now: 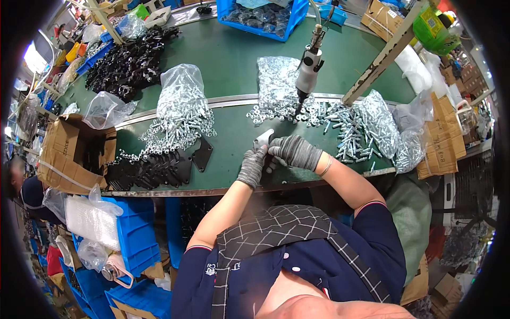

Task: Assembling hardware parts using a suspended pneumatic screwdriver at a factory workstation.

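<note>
Table [228, 127] green. Gloves [296, 151] grey, streaked. Small bracket [264, 137] silvery-white. Plates [154, 171] black, bolts [350, 135] silver. Apron [271, 228] black, white grid. Shirt [366, 244] navy. Bin [298, 17] blue, carton [64, 151] brown.

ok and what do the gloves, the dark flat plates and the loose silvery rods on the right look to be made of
Gloves: probably knitted yarn, matte, going by the streaky gray texture; the fiber can't be told.
Dark flat plates: likely coated metal, since they look thin and evenly black, though plastic is possible.
Silvery rods: probably plated metal, judging by their bright glints.
</note>
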